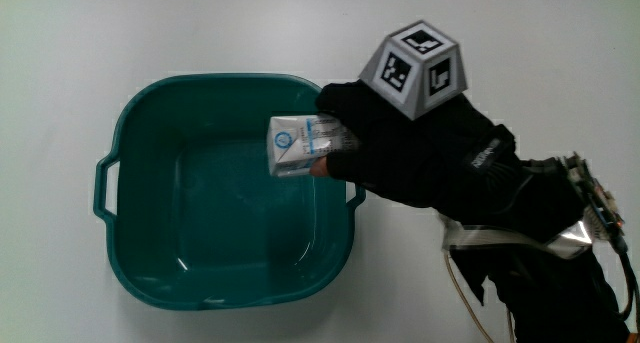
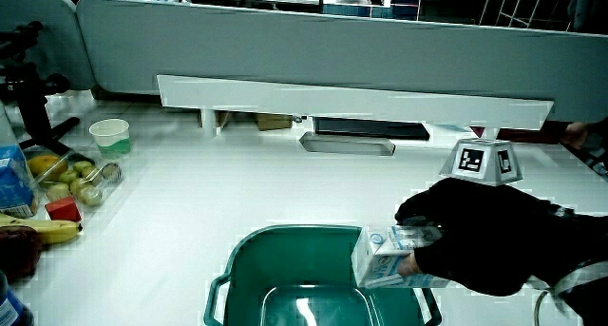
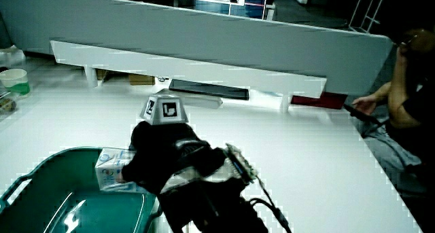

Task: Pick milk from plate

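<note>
A small white and blue milk carton (image 1: 300, 146) is held above the inside of a teal plastic basin (image 1: 140, 113), close to the basin's rim. The gloved hand (image 1: 345, 143) is shut on the carton, thumb under it and fingers over it, with the patterned cube (image 1: 416, 68) on its back. Both side views show the carton (image 2: 389, 255) (image 3: 114, 168) lifted to rim height in the hand (image 2: 423, 245) (image 3: 139, 166). The basin (image 2: 249, 255) (image 3: 41, 175) holds nothing else that I can see.
In a side view, a paper cup (image 2: 110, 136), a bag of fruit (image 2: 81, 179), a red block (image 2: 63, 209) and bananas (image 2: 47, 229) lie near the table's edge. A white shelf strip (image 2: 351, 103) runs along the low partition.
</note>
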